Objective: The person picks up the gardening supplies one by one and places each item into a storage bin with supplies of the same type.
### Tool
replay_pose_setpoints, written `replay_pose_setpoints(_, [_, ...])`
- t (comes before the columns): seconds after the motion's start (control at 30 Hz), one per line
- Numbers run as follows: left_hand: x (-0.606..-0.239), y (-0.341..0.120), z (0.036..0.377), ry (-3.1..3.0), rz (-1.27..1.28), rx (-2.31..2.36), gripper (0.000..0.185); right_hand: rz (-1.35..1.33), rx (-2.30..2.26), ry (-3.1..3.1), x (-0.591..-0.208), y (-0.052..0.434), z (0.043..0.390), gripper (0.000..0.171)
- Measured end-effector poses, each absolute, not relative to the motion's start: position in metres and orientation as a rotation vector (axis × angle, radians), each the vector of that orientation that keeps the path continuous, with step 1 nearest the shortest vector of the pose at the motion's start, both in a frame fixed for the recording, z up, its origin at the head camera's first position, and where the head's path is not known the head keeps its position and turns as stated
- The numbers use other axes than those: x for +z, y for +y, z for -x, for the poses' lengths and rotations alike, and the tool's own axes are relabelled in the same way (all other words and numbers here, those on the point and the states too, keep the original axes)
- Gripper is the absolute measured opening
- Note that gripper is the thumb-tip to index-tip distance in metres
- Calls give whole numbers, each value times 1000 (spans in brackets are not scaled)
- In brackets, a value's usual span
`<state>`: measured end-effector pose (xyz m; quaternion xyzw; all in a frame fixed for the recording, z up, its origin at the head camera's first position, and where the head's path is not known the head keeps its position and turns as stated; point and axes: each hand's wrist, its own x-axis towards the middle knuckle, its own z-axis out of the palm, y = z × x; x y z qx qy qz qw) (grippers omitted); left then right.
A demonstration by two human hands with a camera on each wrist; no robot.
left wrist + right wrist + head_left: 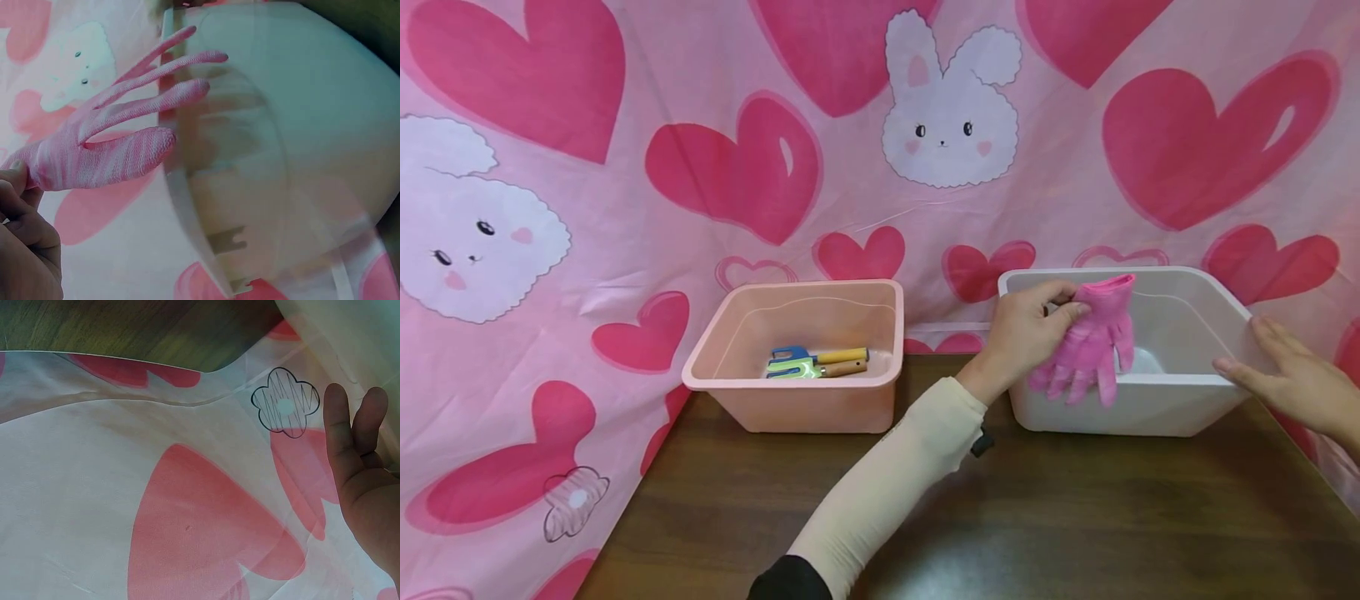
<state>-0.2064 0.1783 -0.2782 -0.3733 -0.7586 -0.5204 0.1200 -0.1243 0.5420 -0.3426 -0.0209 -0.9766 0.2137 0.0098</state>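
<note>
My left hand point(1051, 310) pinches a pink glove point(1093, 342) by its cuff. The glove hangs with its fingers down over the front left rim of a white bin point(1180, 408). In the left wrist view the glove point(119, 131) stretches from my fingers point(19, 187) toward the white bin point(300, 156). My right hand point(1243, 354) lies with straight fingers against the bin's right wall and holds nothing. The right wrist view shows those straight fingers point(340, 434) over the patterned cloth.
A pink bin point(790, 408) stands left of the white one and holds small garden tools point(816, 363) with wooden handles. Both bins sit at the back of a dark wooden table point(1000, 517). A pink cloth with hearts and rabbits point(625, 208) hangs behind and along both sides.
</note>
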Motion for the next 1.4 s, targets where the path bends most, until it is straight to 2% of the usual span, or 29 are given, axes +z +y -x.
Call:
replay_pose_setpoints(0.67, [-240, 190, 231, -2326, 1054, -1380, 23, 95, 742, -3043, -344, 542, 121, 101])
replay_pose_setpoints(0.97, [-239, 194, 245, -2414, 939, -1295, 18, 87, 759, -3029, -347, 545, 123, 104])
replay_pose_setpoints(1.4, [-244, 205, 254, -2571, 997, -1053, 17, 104, 778, -3012, -346, 541, 121, 105])
